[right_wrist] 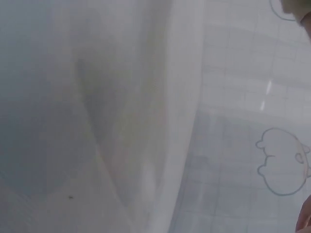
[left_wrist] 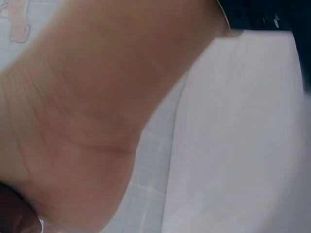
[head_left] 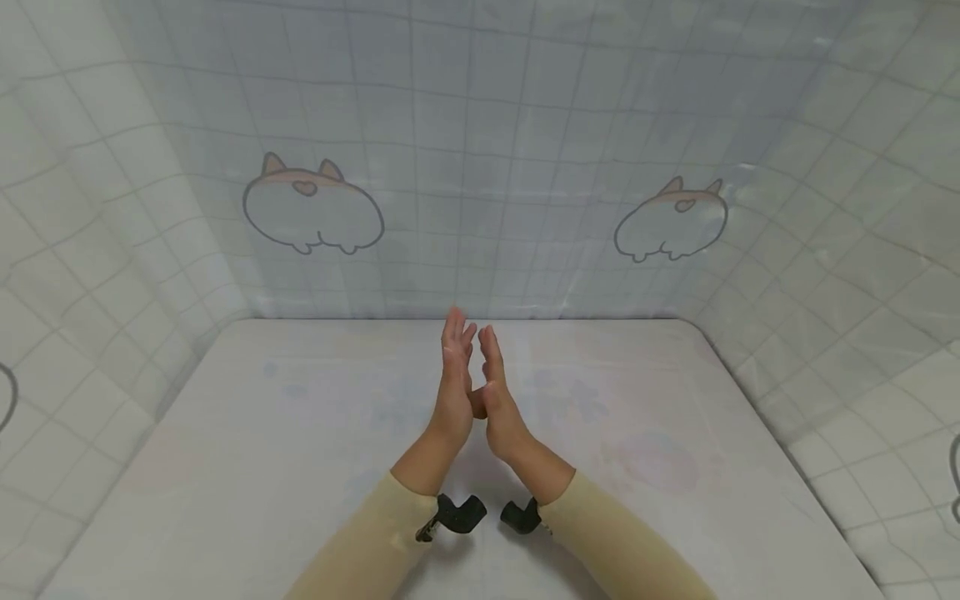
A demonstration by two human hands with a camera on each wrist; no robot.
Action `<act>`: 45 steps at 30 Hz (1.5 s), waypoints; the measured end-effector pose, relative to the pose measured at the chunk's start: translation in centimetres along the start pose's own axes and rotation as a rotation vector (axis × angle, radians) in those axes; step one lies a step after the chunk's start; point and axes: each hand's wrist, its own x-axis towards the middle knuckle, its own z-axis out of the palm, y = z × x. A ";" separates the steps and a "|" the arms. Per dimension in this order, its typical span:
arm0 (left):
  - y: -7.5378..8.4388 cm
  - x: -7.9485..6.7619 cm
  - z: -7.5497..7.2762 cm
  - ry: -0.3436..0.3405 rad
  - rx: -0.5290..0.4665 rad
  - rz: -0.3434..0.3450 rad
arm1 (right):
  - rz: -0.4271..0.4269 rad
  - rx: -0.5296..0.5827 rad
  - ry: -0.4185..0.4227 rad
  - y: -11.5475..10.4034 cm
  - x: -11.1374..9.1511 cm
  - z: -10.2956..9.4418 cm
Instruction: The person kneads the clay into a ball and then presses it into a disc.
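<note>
In the head view, my left hand (head_left: 453, 387) and my right hand (head_left: 500, 404) are raised over the white table, palms turned toward each other. Straight fingers point away from me, with a narrow gap between the two sets of fingertips. Lower down, the thumbs meet or overlap near the middle; exactly how they touch is hard to tell. No object shows between the hands. A bare wrist (left_wrist: 92, 97) and the heel of a hand fill much of the left wrist view. Only a sliver of hand (right_wrist: 304, 218) enters the right wrist view at its lower right edge.
The white table (head_left: 285, 450) has faint coloured prints. Around it hang pale grid-patterned sheets (head_left: 480, 167) with drawn corgi rumps (head_left: 312, 208). A black wrist device (head_left: 461, 514) sticks out by the left sleeve (head_left: 375, 533), another black device (head_left: 520, 517) by the right sleeve (head_left: 622, 533).
</note>
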 end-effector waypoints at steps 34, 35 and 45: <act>-1.4 -0.6 0.3 -0.140 0.179 -0.104 | 0.129 0.099 0.193 -1.8 2.6 -1.6; -1.3 -0.7 0.4 -0.141 0.158 -0.096 | 0.142 0.110 0.188 -1.5 2.6 -1.7; -0.1 -0.3 -0.1 -0.069 0.021 -0.025 | 0.146 0.058 0.037 0.7 1.5 -2.0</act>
